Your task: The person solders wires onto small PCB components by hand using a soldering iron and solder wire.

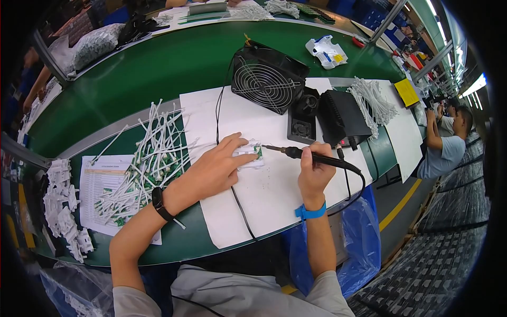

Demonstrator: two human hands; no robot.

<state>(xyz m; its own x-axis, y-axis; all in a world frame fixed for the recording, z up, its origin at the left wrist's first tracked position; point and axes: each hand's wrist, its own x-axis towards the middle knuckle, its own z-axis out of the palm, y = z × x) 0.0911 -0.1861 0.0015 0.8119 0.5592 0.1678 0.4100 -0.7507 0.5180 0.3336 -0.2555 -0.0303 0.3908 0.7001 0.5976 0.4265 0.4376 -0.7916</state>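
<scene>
I watch the left hand rest spread fingers on the board, central on the paper, probably steadying it; the right hand clasps the iron pen-style, likely for fine aim.

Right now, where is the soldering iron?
In the head view, right of centre, the soldering iron is in the right hand, pointing left toward the small green circuit board.

We are looking down from head height, above and behind the soldering iron, through one fisheye lens. We are facing forward over it from nearby, taking in surroundings far beyond it.
</scene>
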